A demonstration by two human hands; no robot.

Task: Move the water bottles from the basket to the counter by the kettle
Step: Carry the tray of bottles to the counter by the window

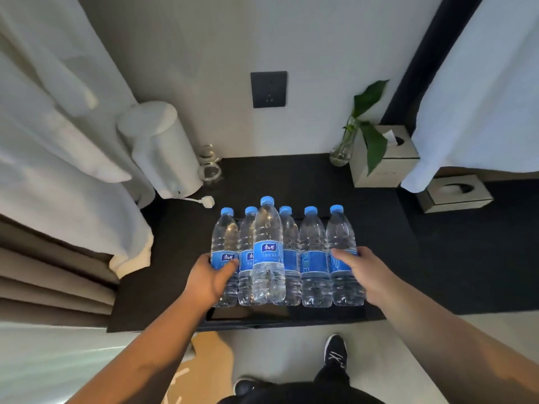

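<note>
In the head view we see six water bottles (268, 252) standing upright, caps up, in a row across the low black basket (262, 318) on the counter (379, 228). Our left hand (211, 277) wraps around the leftmost bottle (226, 237), our right hand (360, 268) around the rightmost bottle (341, 228). The kettle (163, 153) stands far left, nearer the left hand.

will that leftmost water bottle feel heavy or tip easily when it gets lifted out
The leftmost bottle looks full almost to the neck, so it is probably fairly heavy for its size. Its thin clear plastic likely dents a little under the left hand. Tall and narrow, it could tip if set down carelessly.
</note>
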